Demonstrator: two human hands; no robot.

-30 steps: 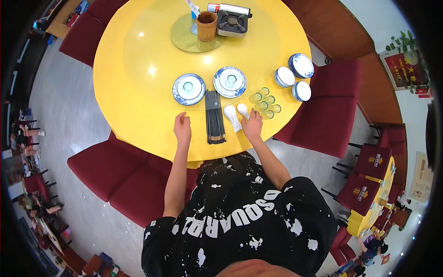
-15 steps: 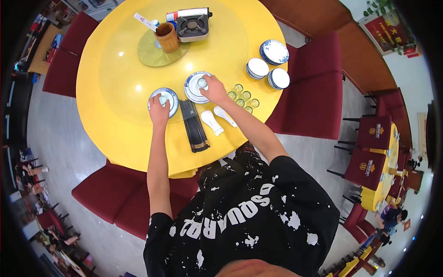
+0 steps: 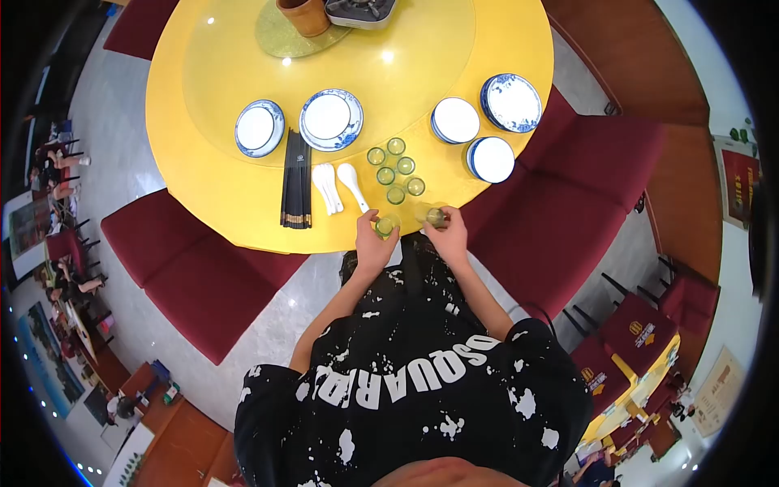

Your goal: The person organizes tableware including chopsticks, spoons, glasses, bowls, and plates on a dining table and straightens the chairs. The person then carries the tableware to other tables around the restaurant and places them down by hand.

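My left hand is closed around a small green-tinted glass at the table's near edge. Just right of it, my right hand grips a second glass, which looks tilted. Beyond my hands, several more green glasses stand in a cluster. White soup spoons lie left of these glasses. Farther left is a row of black chopsticks with gold-coloured ends. Past the chopsticks sit two sets of white dishes with blue-patterned rims, a smaller one and a larger one.
Stacks of white bowls and blue-rimmed plates stand at the table's right. A wooden pot and a portable gas stove are at the far side. Maroon seats flank the yellow table.
Both hands have come back from the two dish sets to the near edge, each with a glass. No glasses show on those dishes now. The view has shifted.
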